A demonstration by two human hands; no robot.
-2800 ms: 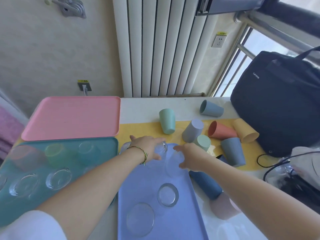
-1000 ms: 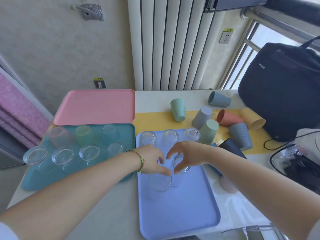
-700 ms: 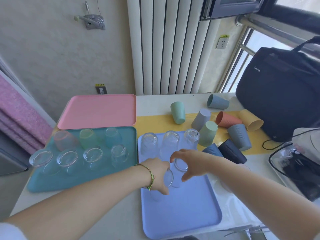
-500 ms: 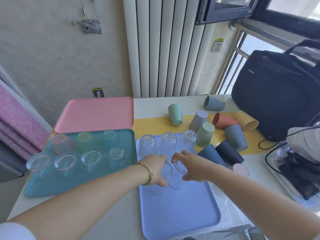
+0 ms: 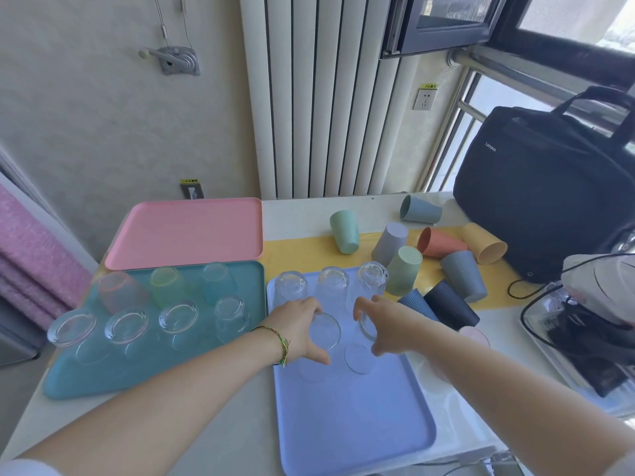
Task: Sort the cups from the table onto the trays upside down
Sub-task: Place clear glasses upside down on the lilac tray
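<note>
Several ribbed cups (image 5: 464, 278) beside blue tray (image 5: 343, 424)

I'm looking down at a white table (image 5: 295, 214). On it, a pink tray (image 5: 185, 231) sits at ten o'clock, a teal tray (image 5: 154, 369) at nine and a lavender tray (image 5: 354, 424) at six. A yellow mat (image 5: 299, 252) lies at twelve, a black bag (image 5: 543, 201) at two, and a grey-blue cup (image 5: 421, 209) on its side at one.

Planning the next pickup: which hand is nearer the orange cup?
Right. The right hand is in front and left of the orange cup; the left hand is farther left.
</note>
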